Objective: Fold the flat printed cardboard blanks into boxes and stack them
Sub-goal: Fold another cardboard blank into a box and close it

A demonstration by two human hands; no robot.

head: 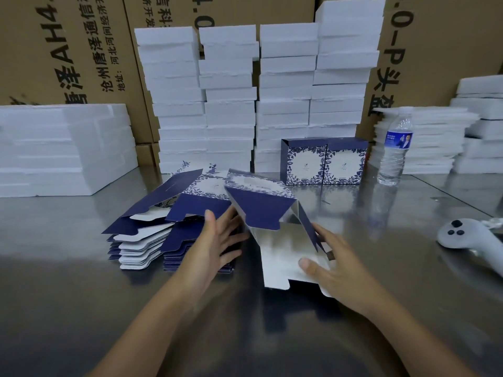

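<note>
A half-opened navy and white printed box blank (pixel 268 210) stands tilted on the steel table (pixel 81 308), its silver inside and white flap facing me. My left hand (pixel 217 240) presses flat with straight fingers against its left side. My right hand (pixel 334 265) holds its lower right, thumb on the white flap and fingers behind the side wall. A pile of flat printed blanks (pixel 160 229) lies left of the box. Two folded boxes (pixel 325 162) stand side by side behind it.
Tall stacks of white foam pieces (pixel 255 96) line the back, with more foam at the left (pixel 62 151) and right (pixel 424 140). A water bottle (pixel 394 148) stands at the right. A white handheld controller (pixel 471 240) lies near the right edge. Brown cartons form the back wall.
</note>
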